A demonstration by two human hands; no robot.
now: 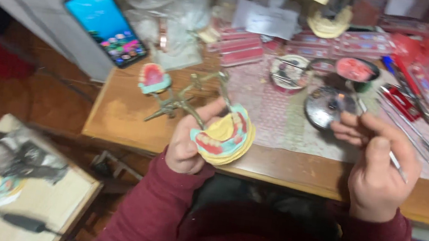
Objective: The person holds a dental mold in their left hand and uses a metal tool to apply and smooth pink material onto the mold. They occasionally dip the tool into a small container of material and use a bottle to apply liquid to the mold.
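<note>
With our left hand (188,145) clamped round the denture model (225,136) above the bench edge (296,177) and our right hand (378,171) pinching a slim metal instrument (396,163) just beside it, a loosened grasp could, we judge, drop the cast floorward.

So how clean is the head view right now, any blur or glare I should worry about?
Head view: motion blur smears the whole frame, worst at the lower left. The left hand and its denture model are soft but readable; the thin tool in the right hand is faint. The phone screen glows brightly. Lighting is warm and even.
</note>
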